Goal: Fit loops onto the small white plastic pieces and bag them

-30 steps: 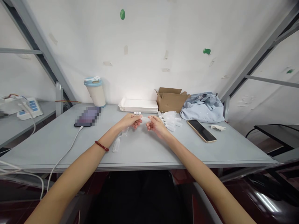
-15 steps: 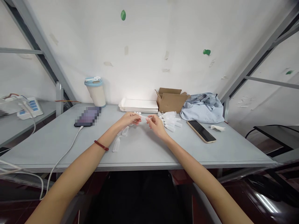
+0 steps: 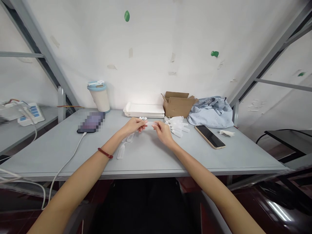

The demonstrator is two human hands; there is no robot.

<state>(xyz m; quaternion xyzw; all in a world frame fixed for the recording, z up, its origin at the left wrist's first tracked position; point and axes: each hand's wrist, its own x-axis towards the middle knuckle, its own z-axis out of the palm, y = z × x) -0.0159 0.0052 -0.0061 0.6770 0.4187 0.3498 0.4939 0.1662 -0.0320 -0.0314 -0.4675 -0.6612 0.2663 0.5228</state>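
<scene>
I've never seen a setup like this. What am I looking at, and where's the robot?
There is no robot here: these are a person's two bare hands, seen from a camera worn on the head that looks forward and down. The left hand, with a red bead bracelet on its wrist, and the right hand pinch a small translucent plastic piece between them; it is too small to make out fully.

On the grey table, translucent plastic bottles lie on both sides of the hands. Behind are a lidded tumbler, a white stack, an open cardboard box and a bundled light-blue cloth. A dark-screened phone lies to the right.
</scene>
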